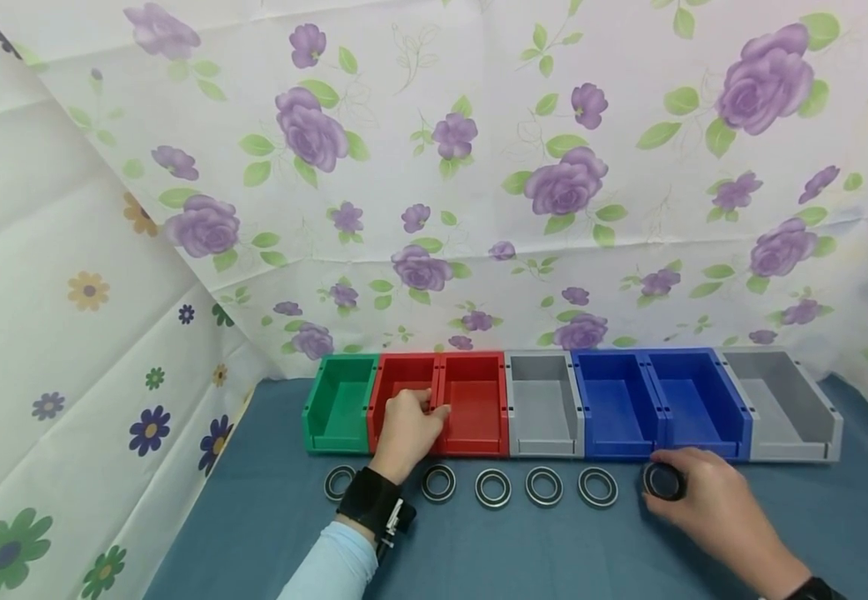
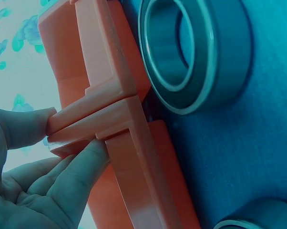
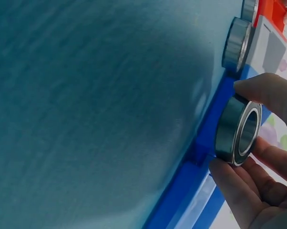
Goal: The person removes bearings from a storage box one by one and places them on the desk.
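Note:
My left hand point(image 1: 407, 432) pinches the two adjoining side walls of the left red bin point(image 1: 386, 379) and the right red bin point(image 1: 473, 408). In the left wrist view the thumb lies on one side of the paired walls point(image 2: 100, 112) and the fingers on the other. My right hand point(image 1: 711, 496) grips a ball bearing point(image 1: 664, 482) by its outer rim, in front of the right blue bin point(image 1: 696, 400). The right wrist view shows thumb and fingers round the bearing point(image 3: 239, 131); whether it touches the cloth I cannot tell.
Several more bearings point(image 1: 544, 487) lie in a row before the bins, one point(image 1: 340, 482) partly hidden by the left wrist. A green bin point(image 1: 340, 404), grey bins point(image 1: 545, 404) and another blue bin point(image 1: 614, 400) complete the row. Behind hangs a flowered curtain point(image 1: 419, 208).

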`<state>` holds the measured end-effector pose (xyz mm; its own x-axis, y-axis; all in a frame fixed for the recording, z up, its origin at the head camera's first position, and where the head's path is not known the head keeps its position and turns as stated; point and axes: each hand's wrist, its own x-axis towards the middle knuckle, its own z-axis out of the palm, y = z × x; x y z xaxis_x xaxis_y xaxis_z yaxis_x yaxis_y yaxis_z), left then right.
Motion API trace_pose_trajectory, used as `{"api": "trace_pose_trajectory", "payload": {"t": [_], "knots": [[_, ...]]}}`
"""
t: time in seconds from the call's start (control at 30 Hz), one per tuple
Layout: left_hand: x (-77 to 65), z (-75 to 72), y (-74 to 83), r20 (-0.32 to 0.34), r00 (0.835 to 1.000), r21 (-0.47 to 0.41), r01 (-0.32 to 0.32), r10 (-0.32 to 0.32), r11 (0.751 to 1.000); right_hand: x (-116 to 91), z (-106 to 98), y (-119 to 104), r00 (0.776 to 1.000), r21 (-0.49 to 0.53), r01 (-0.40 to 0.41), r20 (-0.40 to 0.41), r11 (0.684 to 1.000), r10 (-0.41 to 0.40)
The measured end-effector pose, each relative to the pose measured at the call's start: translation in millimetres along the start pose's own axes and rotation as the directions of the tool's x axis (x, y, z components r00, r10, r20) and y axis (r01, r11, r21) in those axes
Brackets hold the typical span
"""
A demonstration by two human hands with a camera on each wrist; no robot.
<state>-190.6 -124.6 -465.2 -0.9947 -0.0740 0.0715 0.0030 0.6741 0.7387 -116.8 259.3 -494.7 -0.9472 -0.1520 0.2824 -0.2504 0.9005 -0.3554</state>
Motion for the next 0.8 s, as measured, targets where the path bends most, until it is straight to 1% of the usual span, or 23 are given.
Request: {"api": "trace_pose_trajectory", "payload": {"t": [0.13,0.3,0.43,0.67,0.8], "knots": [[0.3,-0.2,0.1,-0.004,1.0,0.003,0.006,-0.006,1.0,-0.1,3.0,2.4,0.998,-0.007,-0.016,0.065,1.0,0.016],[0.6,0.6,-0.2,-0.001,1.0,0.0,0.012,-0.012,1.0,-1.1,7.4,4.9,0.993,-0.033,-0.02,0.112,0.999,0.023],[1.1,0.5,-0.1,0.0,1.0,0.0,0.012,-0.012,1.0,-0.9,9.1,6.1,0.991,-0.042,-0.021,0.128,0.999,0.026],[1.1,-0.2,-0.5,0.005,1.0,-0.01,0.013,-0.013,1.0,-0.4,10.5,6.4,0.992,-0.043,-0.021,0.122,0.999,0.026],[1.1,-0.3,-1.4,0.008,1.0,-0.023,0.012,-0.012,1.0,-0.4,12.2,6.7,0.991,-0.047,-0.029,0.132,0.998,0.035]]}}
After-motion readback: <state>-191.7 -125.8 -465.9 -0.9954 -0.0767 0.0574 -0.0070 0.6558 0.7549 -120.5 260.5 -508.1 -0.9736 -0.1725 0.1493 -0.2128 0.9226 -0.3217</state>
